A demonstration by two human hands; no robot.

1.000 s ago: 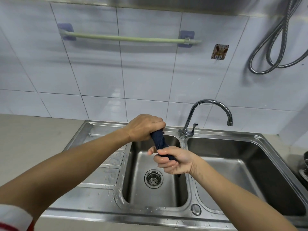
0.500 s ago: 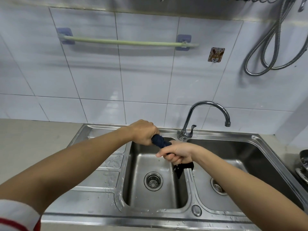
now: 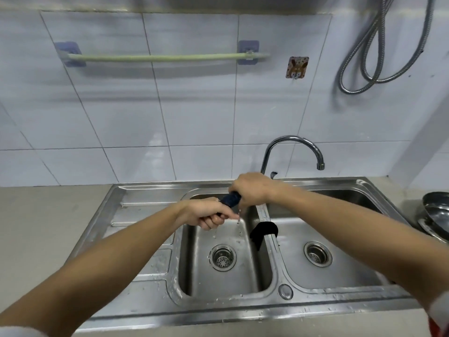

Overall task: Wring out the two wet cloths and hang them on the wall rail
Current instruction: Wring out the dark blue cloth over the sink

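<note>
**Dark blue cloth twisted tight over the left basin**

The dark blue cloth (image 3: 230, 198) is showing as a short, tightly rolled rope between two fists, above the left basin (image 3: 220, 276) of the steel sink. Drops are falling from it. The left hand (image 3: 206, 215) is closing its grip around the near end; the right hand (image 3: 252, 189) is clamping the far end. A second, black cloth (image 3: 263, 231) is lying draped over the divider between the basins. The tap (image 3: 291, 152) is standing behind, and the pale green wall rail (image 3: 165, 57) is hanging bare on the tiles.
</note>
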